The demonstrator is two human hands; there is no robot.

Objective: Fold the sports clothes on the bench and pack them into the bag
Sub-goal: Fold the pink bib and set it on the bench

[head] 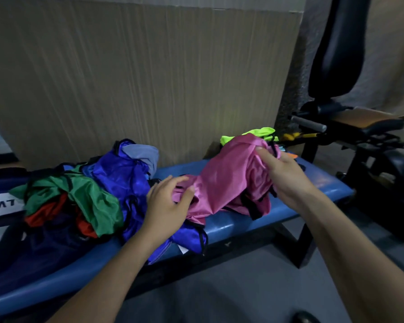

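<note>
Pink garment point(222, 183): right hand point(283, 176) grips, left hand point(166, 203) pinches.

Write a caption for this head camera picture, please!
Both hands gather a pink garment on the blue bench.

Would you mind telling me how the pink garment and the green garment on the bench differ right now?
The pink garment is gripped by both hands, right hand and left hand; the green garment is untouched. The pink one is lifted at its right end, while the green lies in the heap at the left of the bench, over red cloth. Both are shiny, crumpled, unfolded and trimmed in black.
</note>
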